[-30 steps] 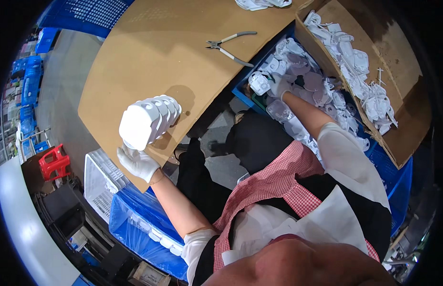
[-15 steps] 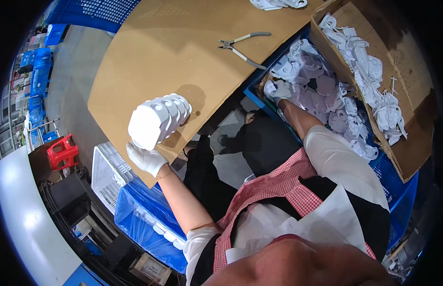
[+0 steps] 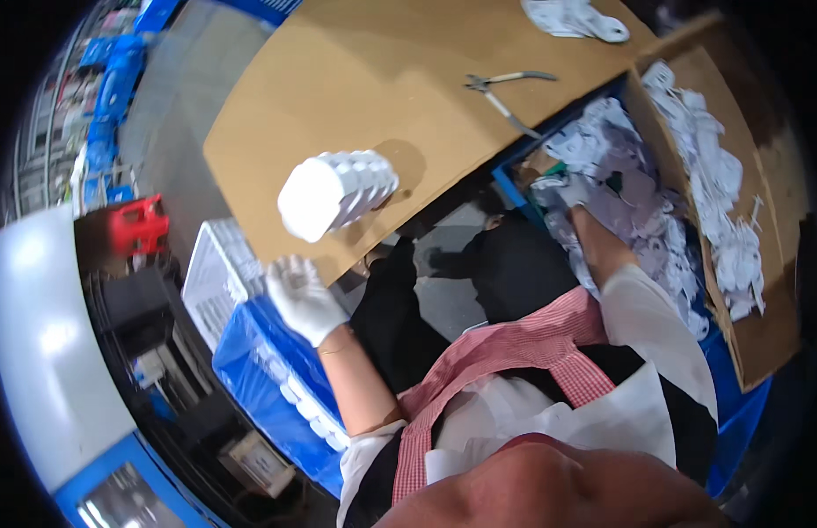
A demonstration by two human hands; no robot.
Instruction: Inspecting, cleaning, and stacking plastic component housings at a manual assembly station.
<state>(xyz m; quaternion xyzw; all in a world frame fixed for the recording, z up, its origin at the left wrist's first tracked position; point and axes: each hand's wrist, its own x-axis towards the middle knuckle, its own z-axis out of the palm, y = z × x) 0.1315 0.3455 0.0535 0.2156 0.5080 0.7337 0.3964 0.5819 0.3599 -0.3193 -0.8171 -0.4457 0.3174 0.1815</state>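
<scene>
My left hand (image 3: 304, 299), in a white glove, is turned palm up just off the near left edge of the table, with nothing in it and its fingers apart. Just beyond it, a row of white plastic parts (image 3: 329, 195) stands nested together on the brown table (image 3: 408, 62). In the blue crate (image 3: 507, 189) at the right, my gloved right hand (image 3: 575, 191) reaches among loose white plastic parts (image 3: 633, 180). Its fingers are blurred and blend with the parts, so a grip cannot be made out.
Cutting pliers (image 3: 496, 88) lie spread on the table. Further white parts (image 3: 574, 19) rest at its far edge. A cardboard box (image 3: 760, 339) with white pieces stands at right. Left are a blue-lined container (image 3: 250, 352), a white basket (image 3: 206, 264) and a red stool (image 3: 137, 224).
My left hand has drawn back from the nested parts toward me, off the table edge. My right hand stays in the crate. The whole view has shifted, moving things rightward.
</scene>
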